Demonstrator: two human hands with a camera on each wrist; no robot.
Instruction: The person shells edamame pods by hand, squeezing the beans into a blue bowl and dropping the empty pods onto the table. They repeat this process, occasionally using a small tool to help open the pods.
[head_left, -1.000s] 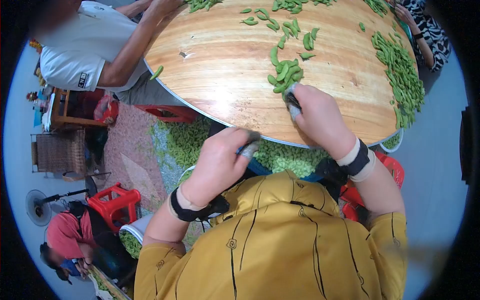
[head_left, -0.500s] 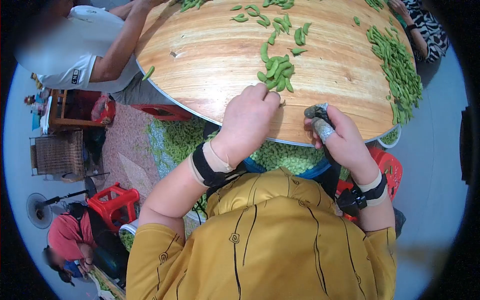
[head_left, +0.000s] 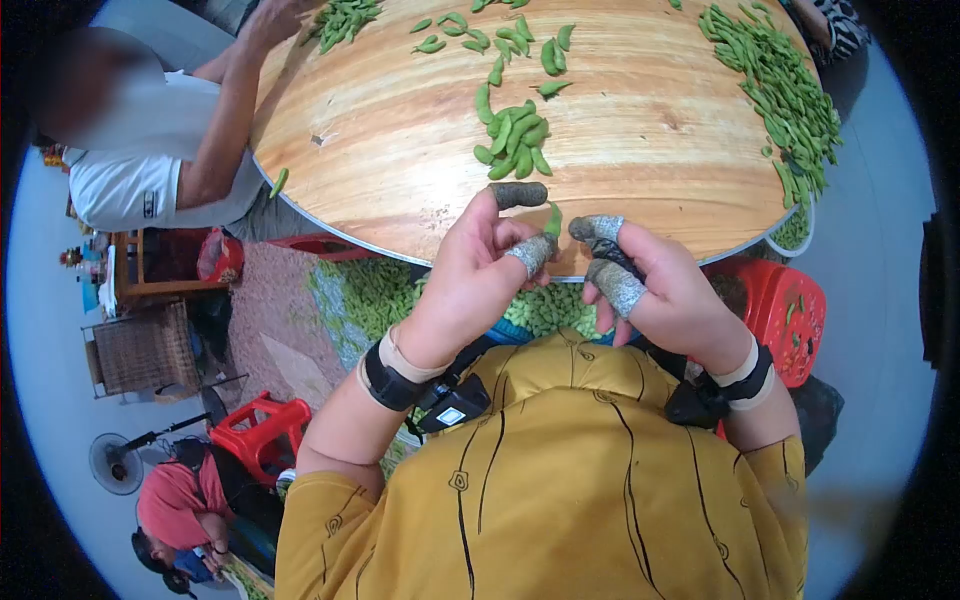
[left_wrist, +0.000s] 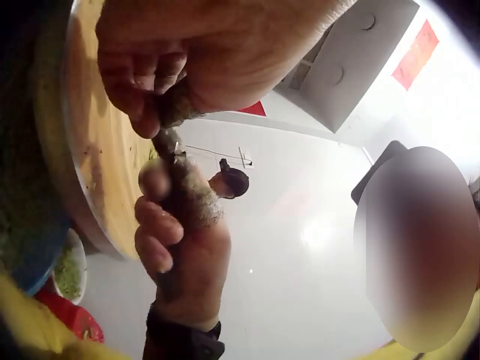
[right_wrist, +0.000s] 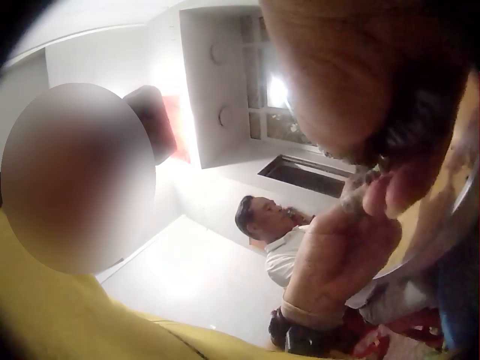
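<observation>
Just over the near edge of the wooden table (head_left: 400, 130), my left hand (head_left: 478, 262) pinches a green soybean pod (head_left: 554, 217) at its thumb tip, with the pod's end sticking up. Its covered index finger points out straight above the pod. My right hand (head_left: 672, 288) is close beside it, fingers loosely bent, thumb and index apart, nothing visible between them. Grey, worn covers wrap the thumb and index tips of both hands. In the left wrist view the two hands overlap. A small pile of pods (head_left: 520, 138) lies just beyond them.
A long heap of pods (head_left: 775, 95) lines the table's right side. Shelled beans (head_left: 550, 308) fill a blue-rimmed basin below the near edge. A red stool (head_left: 785, 325) is at right, and a person in a white shirt (head_left: 125, 185) sits at left.
My left hand went to the pod pile, then drew back toward my body with a pod. My right hand left the pile's near side and now meets the left at the table edge.
</observation>
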